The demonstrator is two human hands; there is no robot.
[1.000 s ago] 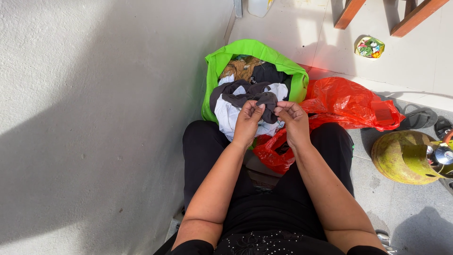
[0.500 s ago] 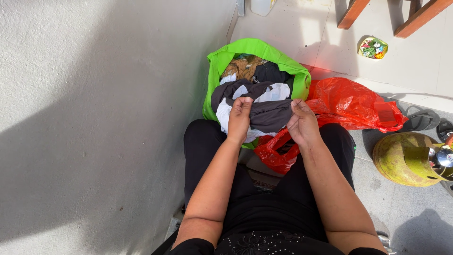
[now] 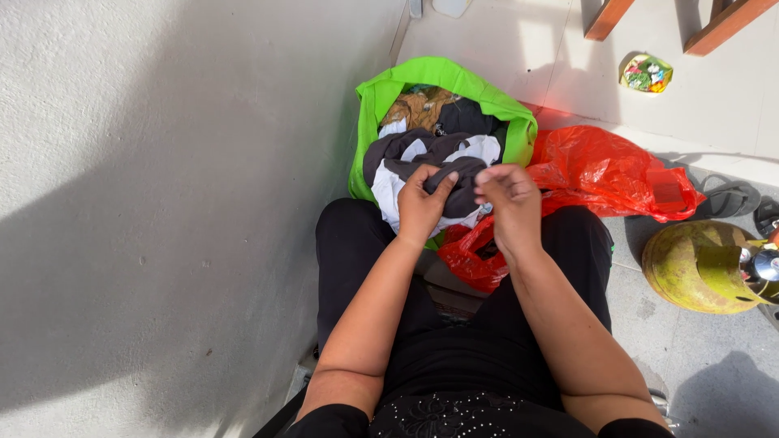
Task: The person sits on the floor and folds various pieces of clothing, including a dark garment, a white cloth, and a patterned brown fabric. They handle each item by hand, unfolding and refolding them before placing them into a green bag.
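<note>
A big grey wall (image 3: 162,203) fills the side to the left of the green bag (image 3: 369,113), and the pale floor (image 3: 503,49) runs behind the bag. The person sits with black-clad legs (image 3: 357,243) right up against the bag's near side. The green bag stands open and is heaped full of clothes (image 3: 422,109): brown, black, white and grey ones, piled above its rim. To the right of the bag, touching it, lies a crumpled red bag (image 3: 600,166), and part of it dips down between the knees. Farther right of the bag sits a round yellow-green tank (image 3: 698,268), with a grey sandal (image 3: 730,199) just behind it. Well behind the bag, near some wooden legs (image 3: 608,16), is a small basket (image 3: 645,71) with bright bits in it. Both hands are at the near edge of the bag, over the pile. The left hand (image 3: 422,203) and the right hand (image 3: 507,199) are each closed, pinching a dark grey cloth (image 3: 458,182) that stretches between them and lies on top of the heap. It looks like the sorting is only beginning: one cloth is in the hands, and nearly all the clothes are still in the bag. No folded or sorted pile shows anywhere.
</note>
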